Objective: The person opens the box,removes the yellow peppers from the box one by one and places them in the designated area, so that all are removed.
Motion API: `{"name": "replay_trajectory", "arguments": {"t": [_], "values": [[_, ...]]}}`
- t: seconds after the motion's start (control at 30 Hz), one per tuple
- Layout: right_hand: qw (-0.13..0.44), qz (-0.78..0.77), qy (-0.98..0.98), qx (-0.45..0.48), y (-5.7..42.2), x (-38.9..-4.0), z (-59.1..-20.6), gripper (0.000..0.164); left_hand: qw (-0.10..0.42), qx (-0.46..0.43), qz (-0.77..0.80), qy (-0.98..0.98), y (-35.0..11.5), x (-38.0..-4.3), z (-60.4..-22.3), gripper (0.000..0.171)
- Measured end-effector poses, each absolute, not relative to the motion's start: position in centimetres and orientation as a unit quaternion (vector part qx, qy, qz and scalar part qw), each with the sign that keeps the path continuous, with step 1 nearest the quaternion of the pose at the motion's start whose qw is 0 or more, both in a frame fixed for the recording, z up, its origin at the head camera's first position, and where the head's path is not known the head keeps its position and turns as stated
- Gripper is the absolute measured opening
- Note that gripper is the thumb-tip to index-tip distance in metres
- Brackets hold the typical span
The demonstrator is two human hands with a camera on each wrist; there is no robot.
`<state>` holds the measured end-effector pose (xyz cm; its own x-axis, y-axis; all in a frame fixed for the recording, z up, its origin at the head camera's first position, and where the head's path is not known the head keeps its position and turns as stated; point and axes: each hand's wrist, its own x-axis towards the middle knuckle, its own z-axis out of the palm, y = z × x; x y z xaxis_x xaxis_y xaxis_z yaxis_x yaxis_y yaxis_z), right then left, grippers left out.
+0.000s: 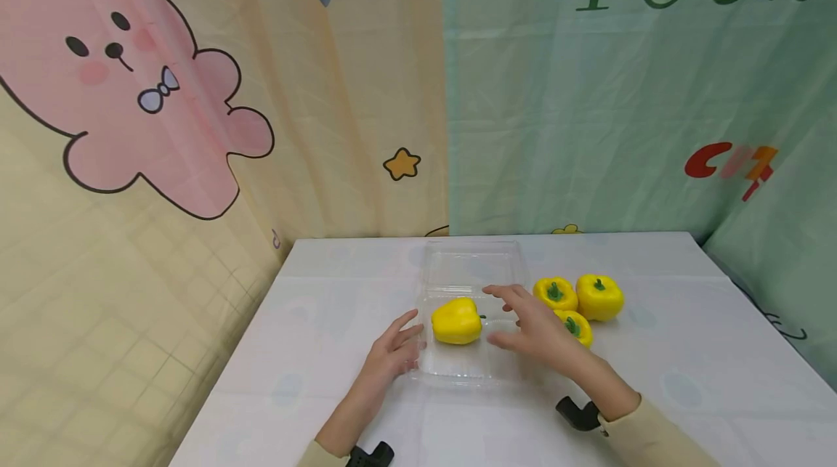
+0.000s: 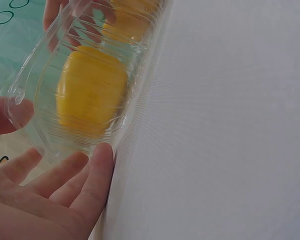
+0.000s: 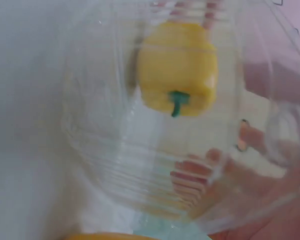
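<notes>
A clear plastic clamshell box (image 1: 451,369) lies on the table with its lid (image 1: 474,258) folded back. One yellow bell pepper (image 1: 455,322) rests on its side in the box's left part, its green stem pointing right. My left hand (image 1: 390,359) is at the box's left wall, fingers extended; in the left wrist view the fingertips (image 2: 102,152) meet the plastic. Over the box's right side is my right hand (image 1: 536,329), fingers spread and holding nothing. In the right wrist view, the pepper (image 3: 179,70) shows through the clear wall, apart from that hand.
Three more yellow bell peppers cluster right of the box: one at the back left (image 1: 556,293), one at the right (image 1: 599,298) and one in front (image 1: 577,327), partly hidden by the right hand. A white cloth covers the table (image 1: 314,351). Printed curtains (image 1: 366,89) hang behind.
</notes>
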<state>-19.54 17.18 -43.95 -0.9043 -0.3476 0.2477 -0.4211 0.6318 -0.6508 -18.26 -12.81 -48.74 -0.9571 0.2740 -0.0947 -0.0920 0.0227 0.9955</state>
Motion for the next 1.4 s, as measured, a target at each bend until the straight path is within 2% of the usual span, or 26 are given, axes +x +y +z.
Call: {"name": "replay_trajectory", "arguments": {"t": [0.33,0.8,1.13,1.4], "values": [[0.027,0.376,-0.9,0.216,15.8,-19.6,-45.7,0.079,0.132,0.059,0.697,0.702,-12.8,-18.1,-48.9,0.061],[0.003,0.345,-0.918,0.193,15.0,-19.3,-46.1,0.085,0.129,0.063,0.69,0.71,-12.6,-18.1,-48.7,0.061],[0.024,0.341,-0.919,0.195,14.8,-19.2,-46.0,0.069,0.127,0.069,0.695,0.704,-12.8,-18.1,-48.9,0.061],[0.009,0.32,-0.929,0.186,14.5,-19.1,-46.1,0.085,0.126,0.068,0.694,0.705,-12.7,-18.0,-48.8,0.061]]}}
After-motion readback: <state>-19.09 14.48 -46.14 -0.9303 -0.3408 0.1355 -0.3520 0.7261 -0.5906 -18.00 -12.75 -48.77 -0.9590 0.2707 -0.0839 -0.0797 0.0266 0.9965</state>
